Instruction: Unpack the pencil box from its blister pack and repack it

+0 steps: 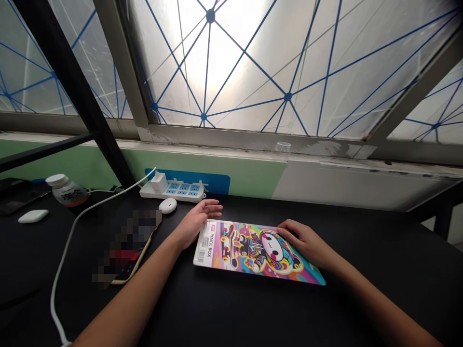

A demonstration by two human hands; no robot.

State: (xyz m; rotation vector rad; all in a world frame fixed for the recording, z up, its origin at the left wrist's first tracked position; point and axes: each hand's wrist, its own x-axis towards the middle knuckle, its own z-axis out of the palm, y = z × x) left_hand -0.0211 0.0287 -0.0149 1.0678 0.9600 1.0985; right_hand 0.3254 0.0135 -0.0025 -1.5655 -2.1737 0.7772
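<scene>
A flat, brightly printed pencil box (253, 250) with a cartoon figure and a white "PENCIL BOX" label lies on the black table (379, 270) in front of me. My left hand (197, 219) rests at the box's far left corner, fingers stretched out and touching its edge. My right hand (304, 241) lies on the box's upper right part, fingers curved loosely over the top edge. Neither hand lifts the box.
A white power strip (173, 190) with a plugged charger sits against the wall; its white cable (68, 241) runs down the table's left. A white earbud case (168, 205), a phone (126, 260), a bottle (67, 190) and a white mouse (33, 216) lie left. A black post (79, 91) rises there.
</scene>
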